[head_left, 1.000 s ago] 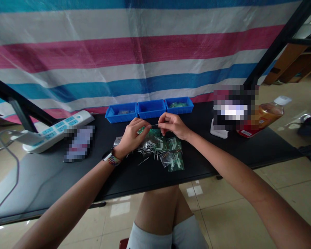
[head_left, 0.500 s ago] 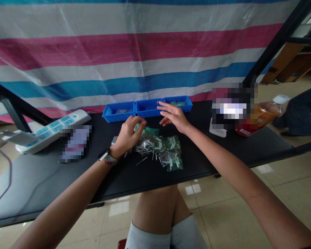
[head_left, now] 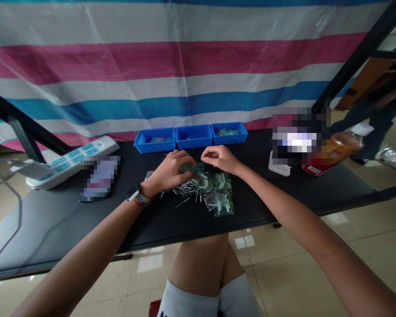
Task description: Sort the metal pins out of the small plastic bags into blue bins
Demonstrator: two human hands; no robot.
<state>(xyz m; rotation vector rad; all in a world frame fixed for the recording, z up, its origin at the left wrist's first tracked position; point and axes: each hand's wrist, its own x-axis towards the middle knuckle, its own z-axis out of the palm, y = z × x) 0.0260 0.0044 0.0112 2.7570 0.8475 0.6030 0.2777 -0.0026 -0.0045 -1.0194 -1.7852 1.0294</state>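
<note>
My left hand (head_left: 171, 171) is at the left of the pile, its thumb and curled fingers around a small green plastic bag (head_left: 188, 167). To its right, my right hand (head_left: 221, 159) is closed in a pinch near that bag; whatever its fingertips hold is too small to make out. Below both hands lies a heap of loose thin metal rods (head_left: 188, 189). Flat at its right side are small green-tinted bags (head_left: 223, 205) with white and metallic pieces inside.
Behind the pile stand a left blue bin (head_left: 155, 147), a middle blue bin (head_left: 194, 141) and a right blue bin (head_left: 230, 138). A power strip (head_left: 75, 159) and a blurred phone-like object (head_left: 100, 178) lie left. At right are a bottle (head_left: 338, 149) and a person's legs (head_left: 371, 127).
My right hand has come down from over the bins towards the left hand, and its spread fingers have closed into a pinch. My left hand stays around the green bag, its fingers shifted slightly.
</note>
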